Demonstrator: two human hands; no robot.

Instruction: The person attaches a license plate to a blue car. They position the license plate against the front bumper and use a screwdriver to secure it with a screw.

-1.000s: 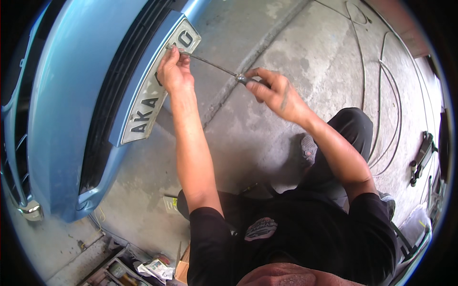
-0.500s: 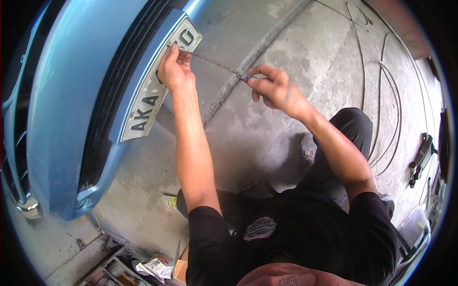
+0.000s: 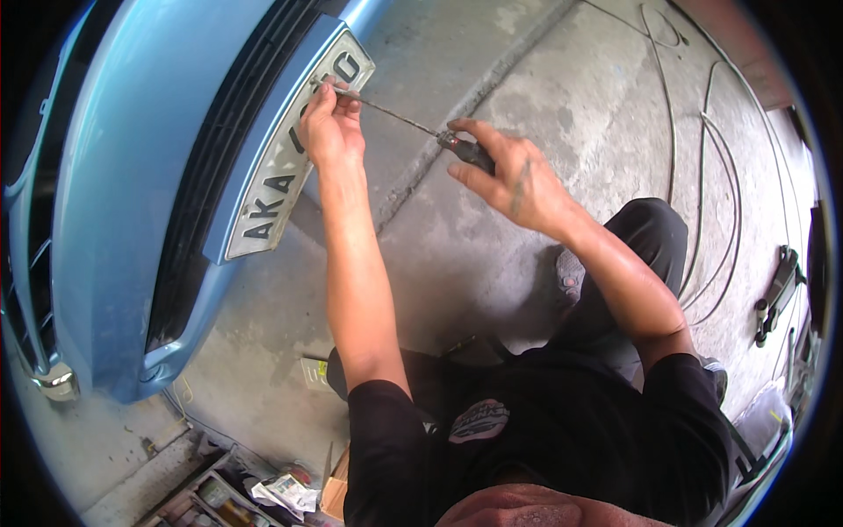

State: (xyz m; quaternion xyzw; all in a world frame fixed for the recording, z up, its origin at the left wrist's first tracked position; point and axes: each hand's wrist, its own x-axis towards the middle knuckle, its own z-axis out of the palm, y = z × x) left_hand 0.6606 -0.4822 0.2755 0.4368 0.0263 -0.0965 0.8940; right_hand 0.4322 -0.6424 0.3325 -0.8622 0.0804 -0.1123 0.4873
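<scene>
A long screwdriver (image 3: 399,116) with a dark handle reaches from my right hand to the licence plate (image 3: 279,167). The pale plate, with dark characters, sits on the front bumper (image 3: 114,202) of a blue car. My left hand (image 3: 335,136) pinches the shaft close to its tip, against the upper part of the plate. The tip itself, and any screw there, is hidden by those fingers. At the other end, my right hand (image 3: 527,186) has the handle's butt against the palm, thumb and forefinger spread loosely along either side.
A black grille (image 3: 211,132) runs beside the plate. On the concrete floor (image 3: 580,114) a thin hose (image 3: 736,193) lies in loops at the right, near a dark trolley jack (image 3: 776,294). Boxes of odds and ends (image 3: 219,501) stand at the lower left.
My right hand has loosened and slid back along the handle, showing more of it, with thumb and forefinger spread wider. My left hand has shifted slightly down and right, still pinching the shaft.
</scene>
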